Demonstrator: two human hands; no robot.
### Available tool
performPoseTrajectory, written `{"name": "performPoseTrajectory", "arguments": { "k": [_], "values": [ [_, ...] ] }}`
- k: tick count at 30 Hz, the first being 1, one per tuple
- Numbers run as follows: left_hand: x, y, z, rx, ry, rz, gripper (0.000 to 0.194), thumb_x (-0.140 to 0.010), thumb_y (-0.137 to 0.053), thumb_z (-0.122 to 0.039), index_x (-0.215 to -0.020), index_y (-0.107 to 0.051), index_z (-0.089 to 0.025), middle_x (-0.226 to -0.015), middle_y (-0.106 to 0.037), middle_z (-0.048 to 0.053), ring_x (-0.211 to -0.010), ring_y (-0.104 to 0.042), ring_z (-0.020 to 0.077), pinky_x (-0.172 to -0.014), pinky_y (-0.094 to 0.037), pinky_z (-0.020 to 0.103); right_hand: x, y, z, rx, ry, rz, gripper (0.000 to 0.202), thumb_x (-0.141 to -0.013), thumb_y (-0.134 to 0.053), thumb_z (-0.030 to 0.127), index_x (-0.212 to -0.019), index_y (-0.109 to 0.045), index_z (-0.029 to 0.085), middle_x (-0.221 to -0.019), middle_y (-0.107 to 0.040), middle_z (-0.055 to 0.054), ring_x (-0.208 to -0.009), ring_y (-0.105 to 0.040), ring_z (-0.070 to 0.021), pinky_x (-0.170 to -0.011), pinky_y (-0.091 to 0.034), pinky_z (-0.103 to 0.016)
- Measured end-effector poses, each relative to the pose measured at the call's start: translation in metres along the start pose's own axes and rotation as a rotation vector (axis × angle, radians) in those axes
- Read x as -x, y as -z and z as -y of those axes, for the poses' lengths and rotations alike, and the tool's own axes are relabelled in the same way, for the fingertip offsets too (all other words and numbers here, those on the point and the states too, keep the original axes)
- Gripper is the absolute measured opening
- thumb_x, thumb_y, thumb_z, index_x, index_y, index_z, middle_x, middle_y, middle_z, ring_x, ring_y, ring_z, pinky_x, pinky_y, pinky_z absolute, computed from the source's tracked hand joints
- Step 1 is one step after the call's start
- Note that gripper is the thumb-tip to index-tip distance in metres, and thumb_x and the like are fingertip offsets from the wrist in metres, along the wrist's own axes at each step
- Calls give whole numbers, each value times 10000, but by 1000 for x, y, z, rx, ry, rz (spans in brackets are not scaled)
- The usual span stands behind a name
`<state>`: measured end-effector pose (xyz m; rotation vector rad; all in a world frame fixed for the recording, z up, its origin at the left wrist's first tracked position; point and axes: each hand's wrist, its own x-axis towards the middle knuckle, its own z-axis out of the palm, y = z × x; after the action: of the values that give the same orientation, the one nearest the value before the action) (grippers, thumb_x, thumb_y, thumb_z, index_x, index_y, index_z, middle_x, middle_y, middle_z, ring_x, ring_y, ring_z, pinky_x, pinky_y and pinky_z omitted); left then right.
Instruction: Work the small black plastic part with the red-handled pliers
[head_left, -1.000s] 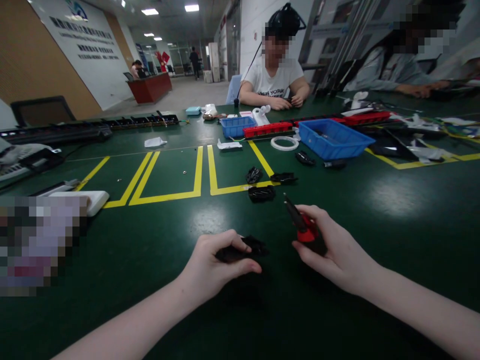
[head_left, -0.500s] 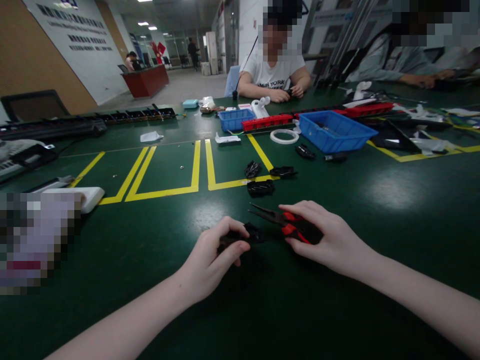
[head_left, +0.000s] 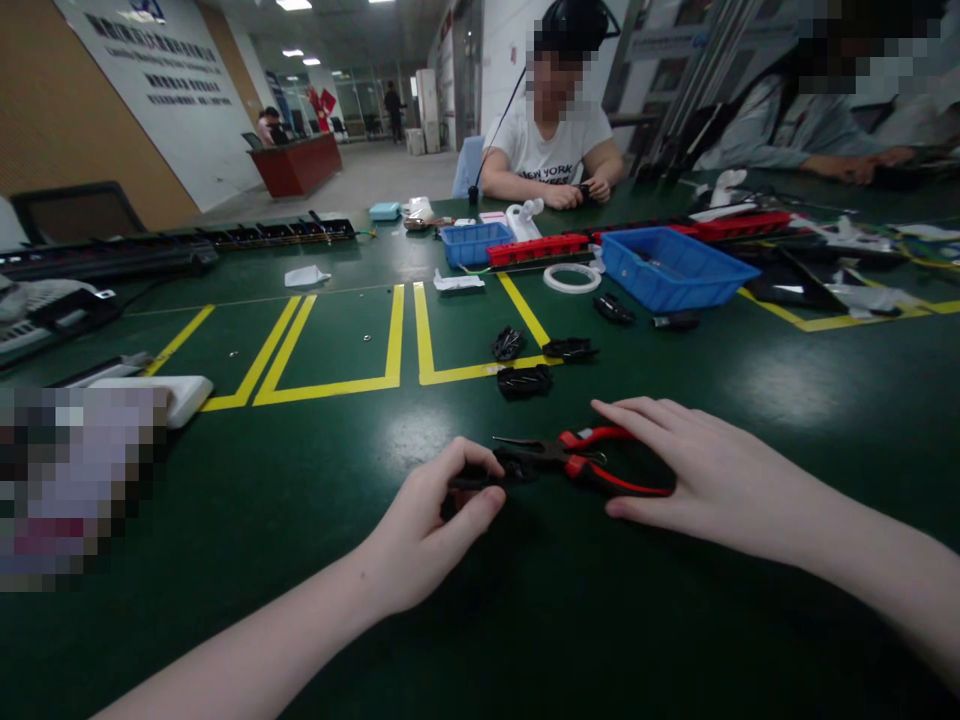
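Note:
My left hand pinches a small black plastic part between thumb and fingers. Much of that part is hidden inside the hand. My right hand holds red-handled needle-nose pliers, thumb and fingers spread wide around the handles. The handles stand apart and the jaws look parted. Their dark tips reach left over the black part; whether they touch it I cannot tell. Just beyond my hands lie similar black parts, several of them wrapped-looking and ribbed, near a yellow tape line.
A large blue bin and a smaller blue bin stand farther back. Near them are a white tape ring and a red strip. A white box-like object lies at left. Across the table sits a person.
My right hand has moved right and its fingers have spread, with the plier handles opening wider. The pliers' jaws now overlap the black part. My left hand keeps its pinch.

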<state>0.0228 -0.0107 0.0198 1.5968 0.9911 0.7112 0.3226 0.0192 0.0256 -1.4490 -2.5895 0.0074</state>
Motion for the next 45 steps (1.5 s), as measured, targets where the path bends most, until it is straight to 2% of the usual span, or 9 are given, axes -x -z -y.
{"name": "performPoseTrajectory", "arguments": {
  "k": [2, 5, 9, 14, 18, 25, 28, 35, 45],
  "values": [
    [0, 1, 0, -14, 8, -1, 153, -962, -529, -305, -1069, -558, -199, -849, -578, -1, -735, -577, 145, -616, -442, 250, 2, 4, -4, -15, -37, 60, 811, -714, -692, 683, -1338, -584, 177, -1217, -663, -172, -947, -694, -331, -742, -589, -487],
    [0, 1, 1, -35, -9, -36, 149, -961, -531, -308, -1059, -563, -200, -852, -581, 1, -739, -576, 149, -614, -436, 253, 1, 9, -1, -49, -66, 99, 685, -720, -707, 619, -1253, -620, 198, -1171, -662, -143, -896, -701, -292, -704, -595, -434],
    [1, 2, 3, -55, -25, -95, 152, -964, -525, -314, -1050, -571, -197, -833, -583, 1, -731, -567, 150, -631, -441, 261, -3, 8, 10, -107, -81, 22, 535, -726, -713, 497, -1162, -606, 205, -1153, -650, -120, -864, -695, -264, -671, -586, -395],
    [1, 2, 2, -58, -23, -96, 162, -970, -527, -325, -1052, -575, -194, -850, -598, 6, -737, -568, 149, -642, -447, 262, -5, -3, 11, -153, -160, 4, 565, -688, -715, 487, -1145, -588, 180, -1082, -681, -123, -925, -688, -301, -726, -591, -435],
    [0, 1, 3, -51, -46, -105, 141, -963, -548, -306, -1036, -584, -191, -850, -606, 6, -737, -576, 142, -645, -455, 254, -6, -10, 6, -213, -176, 1, 514, -775, -633, 467, -1198, -586, 180, -1127, -681, -132, -965, -686, -295, -773, -586, -449],
    [0, 1, 7, -9, -55, -126, 140, -951, -575, -301, -1031, -600, -190, -836, -611, 8, -693, -592, 134, -594, -476, 234, -6, -16, 1, -396, -232, -144, 383, -781, -650, 443, -1097, -609, 231, -973, -714, -65, -792, -693, -250, -658, -567, -388],
    [0, 2, 9, -4, -76, -157, 136, -955, -578, -293, -1049, -598, -197, -883, -614, 13, -710, -588, 127, -607, -486, 227, -2, -13, 7, -444, -208, -200, 407, -786, -668, 449, -1127, -592, 241, -962, -715, -63, -778, -691, -249, -644, -555, -379],
    [0, 4, 11, -18, -151, -205, 95, -962, -573, -246, -1045, -605, -211, -954, -580, 5, -772, -587, 124, -660, -482, 234, 5, -7, 12, -393, -33, -314, 481, -762, -720, 460, -1178, -588, 258, -1000, -703, -54, -762, -680, -225, -690, -559, -369],
    [1, 3, 9, -65, -226, -152, 99, -950, -582, -198, -1047, -599, -201, -1018, -591, 18, -827, -573, 136, -708, -477, 254, 9, 1, 18, -351, -6, -342, 488, -765, -706, 488, -1202, -568, 319, -1024, -698, -38, -766, -668, -248, -687, -547, -412]
  ]
}}
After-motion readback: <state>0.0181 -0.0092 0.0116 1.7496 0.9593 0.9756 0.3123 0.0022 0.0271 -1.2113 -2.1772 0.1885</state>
